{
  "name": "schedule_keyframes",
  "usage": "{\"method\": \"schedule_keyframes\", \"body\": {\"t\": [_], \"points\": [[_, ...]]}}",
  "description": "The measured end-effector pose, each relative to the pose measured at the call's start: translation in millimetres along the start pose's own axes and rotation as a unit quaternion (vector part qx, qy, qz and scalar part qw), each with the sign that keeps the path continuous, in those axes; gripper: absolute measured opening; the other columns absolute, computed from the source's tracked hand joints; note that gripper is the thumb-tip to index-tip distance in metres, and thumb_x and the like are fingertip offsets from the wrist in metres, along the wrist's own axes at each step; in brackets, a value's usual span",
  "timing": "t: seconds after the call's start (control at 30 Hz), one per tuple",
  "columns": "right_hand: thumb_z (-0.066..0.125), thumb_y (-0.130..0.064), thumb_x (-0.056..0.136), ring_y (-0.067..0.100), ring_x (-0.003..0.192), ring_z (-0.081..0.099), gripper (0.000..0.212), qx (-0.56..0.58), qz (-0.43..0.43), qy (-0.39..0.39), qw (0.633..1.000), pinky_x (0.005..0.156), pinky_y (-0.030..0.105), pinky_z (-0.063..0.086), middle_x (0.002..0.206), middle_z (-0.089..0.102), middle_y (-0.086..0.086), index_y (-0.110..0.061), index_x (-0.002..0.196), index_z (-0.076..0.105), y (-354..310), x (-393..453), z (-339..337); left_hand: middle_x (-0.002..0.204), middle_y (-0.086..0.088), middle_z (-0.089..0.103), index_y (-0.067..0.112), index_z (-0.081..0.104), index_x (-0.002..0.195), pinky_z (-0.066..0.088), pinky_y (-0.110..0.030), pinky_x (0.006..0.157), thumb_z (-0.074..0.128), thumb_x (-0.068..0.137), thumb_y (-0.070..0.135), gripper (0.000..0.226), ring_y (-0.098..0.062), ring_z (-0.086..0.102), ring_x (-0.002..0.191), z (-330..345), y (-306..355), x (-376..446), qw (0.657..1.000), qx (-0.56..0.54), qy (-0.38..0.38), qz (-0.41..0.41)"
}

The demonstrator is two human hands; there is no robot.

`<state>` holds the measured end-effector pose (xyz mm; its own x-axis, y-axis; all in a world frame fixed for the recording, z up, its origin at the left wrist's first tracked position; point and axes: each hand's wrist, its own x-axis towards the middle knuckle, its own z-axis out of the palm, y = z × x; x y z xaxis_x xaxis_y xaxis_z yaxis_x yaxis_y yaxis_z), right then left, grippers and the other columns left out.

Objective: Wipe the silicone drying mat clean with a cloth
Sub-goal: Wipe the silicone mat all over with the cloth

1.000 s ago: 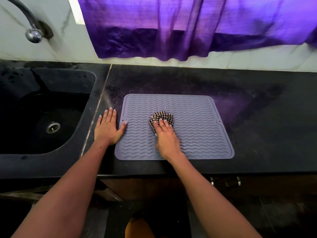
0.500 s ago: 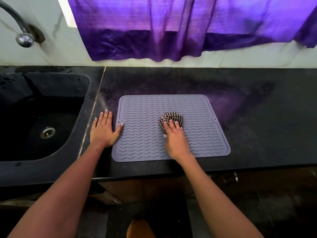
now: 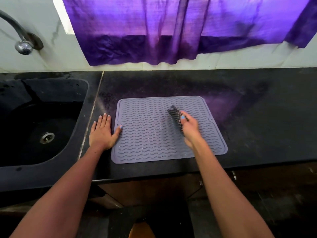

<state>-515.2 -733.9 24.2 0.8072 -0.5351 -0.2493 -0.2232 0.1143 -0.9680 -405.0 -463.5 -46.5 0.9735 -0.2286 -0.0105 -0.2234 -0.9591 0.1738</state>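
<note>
Mat [image 3: 151, 134] lies flat, left hand [image 3: 103, 133] at its left edge.

Dark stone countertop [image 3: 257, 117] w/ sink [image 3: 42, 127] set in, left of left hand [image 3: 103, 133]. Grey wavy-ribbed mat [image 3: 149, 134] flat on top, touching thumb; palm on stone beside it.

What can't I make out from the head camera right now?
- Cloth: motion-blurred in the right hand, so its folds and whether it touches the mat cannot be told.
- Right hand's grip: fingers behind the cloth are hidden; only the thumb shows.
- Mat dirt: too fine to see among the wavy ridges.
- Tap: its spout is cut off by the left edge.
- Left hand: flat beside the mat, only the thumb tip on its edge.
</note>
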Motion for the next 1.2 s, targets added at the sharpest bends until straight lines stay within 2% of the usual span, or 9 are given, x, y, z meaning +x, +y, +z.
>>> {"method": "schedule_keyframes", "body": {"t": [0.1, 0.37, 0.57, 0.63, 0.73, 0.83, 0.93, 1.07, 1.2], "points": [[0.039, -0.007, 0.098, 0.018, 0.134, 0.039, 0.041, -0.186, -0.096, 0.035, 0.977, 0.107, 0.025, 0.029, 0.145, 0.043, 0.003, -0.015, 0.139, 0.044, -8, -1, -16, 0.158, -0.002, 0.002, 0.013, 0.005, 0.149, -0.002, -0.036, 0.119, 0.005, 0.079, 0.072, 0.092, -0.014, -0.002, 0.145, 1, 0, 1, 1.000, -0.001, 0.000, 0.001], [0.037, -0.021, 0.098, 0.022, 0.146, -0.008, 0.062, -0.574, -0.179, -0.055, 0.797, 0.118, 0.037, -0.002, 0.159, -0.006, 0.001, -0.018, 0.150, 0.004, 55, -13, -18, 0.158, -0.003, 0.004, 0.012, 0.008, 0.149, -0.001, -0.036, 0.118, 0.005, 0.079, 0.072, 0.092, -0.015, 0.000, 0.146, 5, 0, 2, 1.000, 0.000, 0.008, 0.003], [0.039, -0.015, 0.096, 0.019, 0.147, -0.006, 0.063, -0.576, -0.162, -0.075, 0.798, 0.119, 0.034, 0.000, 0.159, -0.004, 0.000, -0.020, 0.150, 0.007, 48, -10, -19, 0.158, -0.004, 0.005, 0.011, 0.009, 0.149, 0.000, -0.036, 0.118, 0.004, 0.079, 0.070, 0.092, -0.016, 0.001, 0.146, 4, -2, 2, 1.000, -0.004, 0.014, 0.003], [0.038, -0.008, 0.096, 0.019, 0.147, 0.003, 0.058, -0.527, -0.159, -0.084, 0.830, 0.119, 0.034, 0.005, 0.159, 0.007, 0.000, -0.019, 0.149, 0.017, 41, -11, -20, 0.158, -0.004, 0.005, 0.011, 0.010, 0.149, 0.000, -0.036, 0.118, 0.004, 0.080, 0.069, 0.090, -0.016, 0.001, 0.146, 3, -2, 2, 1.000, -0.004, 0.013, 0.003], [0.037, -0.008, 0.099, 0.018, 0.130, 0.038, 0.045, -0.221, -0.029, -0.071, 0.972, 0.108, 0.032, 0.030, 0.146, 0.038, -0.002, -0.019, 0.142, 0.038, 12, -6, -31, 0.158, -0.005, 0.006, 0.010, 0.011, 0.149, 0.000, -0.036, 0.118, 0.005, 0.081, 0.068, 0.089, -0.017, 0.002, 0.146, 2, -1, 1, 1.000, -0.012, 0.013, 0.005], [0.035, -0.011, 0.100, 0.018, 0.119, 0.049, 0.040, 0.013, 0.040, -0.004, 0.999, 0.101, 0.031, 0.039, 0.140, 0.047, 0.004, -0.016, 0.140, 0.042, -15, 1, -50, 0.158, -0.005, 0.008, 0.010, 0.012, 0.148, 0.001, -0.036, 0.118, 0.006, 0.081, 0.067, 0.088, -0.018, 0.004, 0.146, 3, -1, 1, 1.000, -0.008, 0.017, 0.004], [0.035, -0.009, 0.100, 0.021, 0.137, 0.035, 0.044, -0.229, -0.075, 0.047, 0.969, 0.112, 0.032, 0.028, 0.149, 0.036, 0.003, -0.016, 0.143, 0.036, -15, -3, -58, 0.158, -0.005, 0.009, 0.010, 0.013, 0.148, 0.002, -0.036, 0.118, 0.007, 0.081, 0.067, 0.088, -0.017, 0.005, 0.146, 4, -1, 2, 1.000, -0.010, 0.019, 0.005], [0.036, -0.018, 0.099, 0.022, 0.147, -0.003, 0.058, -0.527, -0.120, -0.032, 0.841, 0.120, 0.040, 0.004, 0.159, -0.002, 0.004, -0.017, 0.150, 0.008, 35, -6, -50, 0.158, -0.005, 0.008, 0.010, 0.013, 0.148, 0.002, -0.037, 0.118, 0.004, 0.080, 0.069, 0.091, -0.017, 0.004, 0.146, 5, -2, 3, 1.000, -0.009, 0.022, 0.006], [0.022, -0.039, 0.100, 0.021, 0.145, -0.014, 0.060, -0.586, -0.099, -0.035, 0.803, 0.119, 0.038, -0.004, 0.157, -0.016, 0.003, -0.020, 0.150, -0.005, 52, -1, -48, 0.158, -0.006, 0.009, 0.009, 0.014, 0.148, 0.002, -0.037, 0.118, 0.005, 0.080, 0.068, 0.091, -0.018, 0.005, 0.146, 6, -3, 3, 1.000, -0.009, 0.022, 0.005]]}}
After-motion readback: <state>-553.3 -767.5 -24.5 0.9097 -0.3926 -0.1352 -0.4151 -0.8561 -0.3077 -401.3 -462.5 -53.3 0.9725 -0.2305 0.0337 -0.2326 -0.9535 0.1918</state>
